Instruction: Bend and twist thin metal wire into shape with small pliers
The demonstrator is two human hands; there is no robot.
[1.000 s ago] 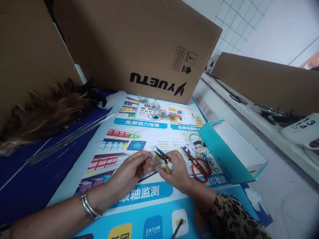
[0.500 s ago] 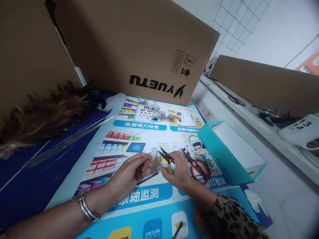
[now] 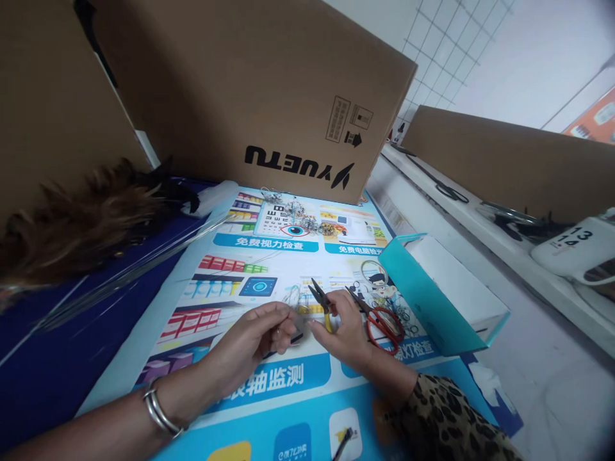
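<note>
My left hand (image 3: 262, 330) is closed in a pinch on thin wire (image 3: 294, 296), whose fine loops stick up beyond the fingertips. Held in my right hand (image 3: 346, 330) are needle-nose pliers (image 3: 318, 294) with yellow grips, their jaws apart and pointing up and away. The thumb of that hand comes close to the left fingertips, and something small and thin between them is too blurred to make out. Just right of my right hand lie red-handled scissors (image 3: 384, 328), blades toward the pliers.
A teal box (image 3: 427, 301) stands open at the right, beside a wire coil (image 3: 373, 274) and small wire pieces. Tangled wire pieces (image 3: 307, 221) lie before the cardboard box (image 3: 250, 89). Long wires (image 3: 158, 253) and brown feathers (image 3: 81, 224) are at the left.
My left hand has shifted slightly, and its fingertips now point closer to my right thumb. The wire loops have tilted left. The pliers stay in my right hand.
</note>
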